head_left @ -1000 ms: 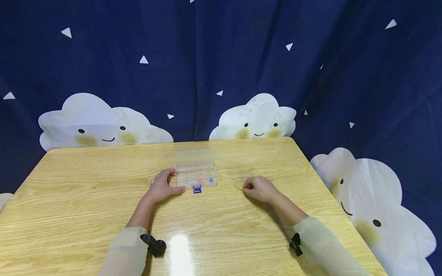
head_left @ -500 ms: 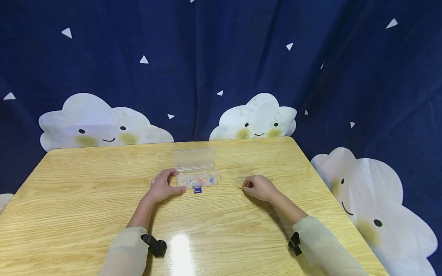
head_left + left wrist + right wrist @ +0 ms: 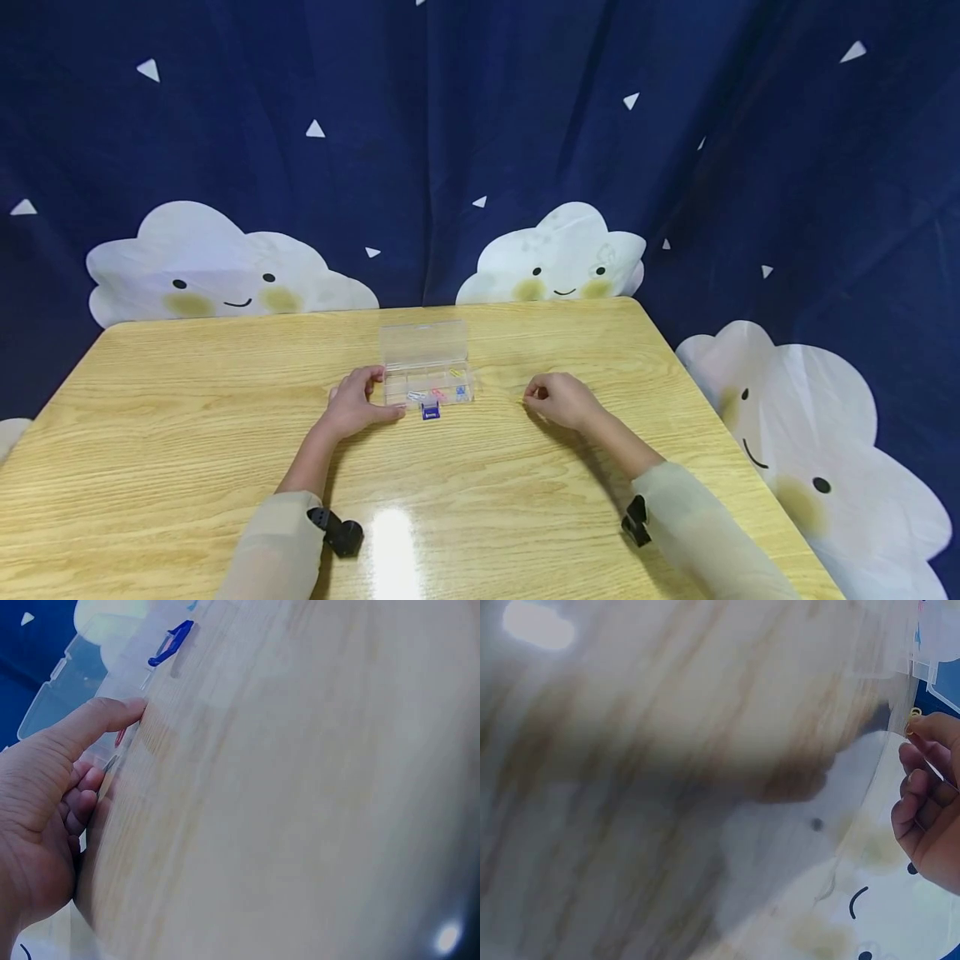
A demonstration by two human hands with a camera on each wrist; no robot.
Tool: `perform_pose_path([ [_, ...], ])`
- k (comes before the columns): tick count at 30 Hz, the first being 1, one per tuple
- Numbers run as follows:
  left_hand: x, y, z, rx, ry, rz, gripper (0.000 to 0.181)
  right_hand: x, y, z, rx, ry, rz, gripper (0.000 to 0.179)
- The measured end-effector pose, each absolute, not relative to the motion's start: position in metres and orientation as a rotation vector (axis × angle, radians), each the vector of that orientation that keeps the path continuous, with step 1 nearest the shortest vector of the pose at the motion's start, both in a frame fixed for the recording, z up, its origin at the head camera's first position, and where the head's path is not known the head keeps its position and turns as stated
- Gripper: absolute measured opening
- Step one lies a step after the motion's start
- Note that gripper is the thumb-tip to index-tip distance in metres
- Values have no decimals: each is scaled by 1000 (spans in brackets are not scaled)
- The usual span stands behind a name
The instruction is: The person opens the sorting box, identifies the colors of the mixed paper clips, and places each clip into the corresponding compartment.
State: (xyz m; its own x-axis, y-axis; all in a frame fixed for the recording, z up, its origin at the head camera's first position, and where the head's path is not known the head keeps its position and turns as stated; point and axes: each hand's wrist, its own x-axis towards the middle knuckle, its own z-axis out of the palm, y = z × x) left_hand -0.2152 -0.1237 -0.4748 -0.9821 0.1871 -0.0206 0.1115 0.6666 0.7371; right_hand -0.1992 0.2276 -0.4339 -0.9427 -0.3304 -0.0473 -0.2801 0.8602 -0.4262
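My left hand (image 3: 354,406) holds the left end of a clear compartment box (image 3: 397,390), thumb along its front edge and fingers at its left side. The box's transparent lid (image 3: 423,343) stands raised at the back. Inside lie small paper clips in separate compartments: yellow (image 3: 456,373), pink (image 3: 437,394), blue (image 3: 461,391) and whitish ones (image 3: 416,396). A blue clasp (image 3: 430,411) hangs at the front. To the right of the box, my right hand (image 3: 562,401) pinches a yellow paper clip (image 3: 914,712) between thumb and forefinger, its looped end showing past the fingertips.
Both hands work over a wood-grain table (image 3: 465,483), whose far edge meets a dark blue curtain (image 3: 480,125) with cloud prints. Each wrist carries a black camera, such as the left wrist camera (image 3: 345,537). A bright reflection lies on the near tabletop.
My right hand has risen slightly and shifted a little to the left with the yellow paper clip. The left hand and the box hold their places.
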Motion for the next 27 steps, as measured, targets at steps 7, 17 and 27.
perform_pose_path([
  [7, -216, -124, -475, 247, 2776, 1229, 80, -206, 216, -431, -496, 2930, -624, 14],
  [17, -214, -123, -473, 249, 2771, 1240, 79, -213, 199, -426, -518, 2957, -597, 14],
  [27, -214, -123, -472, 240, 2775, 1229, 78, -223, 181, -423, -524, 2950, -580, 14],
])
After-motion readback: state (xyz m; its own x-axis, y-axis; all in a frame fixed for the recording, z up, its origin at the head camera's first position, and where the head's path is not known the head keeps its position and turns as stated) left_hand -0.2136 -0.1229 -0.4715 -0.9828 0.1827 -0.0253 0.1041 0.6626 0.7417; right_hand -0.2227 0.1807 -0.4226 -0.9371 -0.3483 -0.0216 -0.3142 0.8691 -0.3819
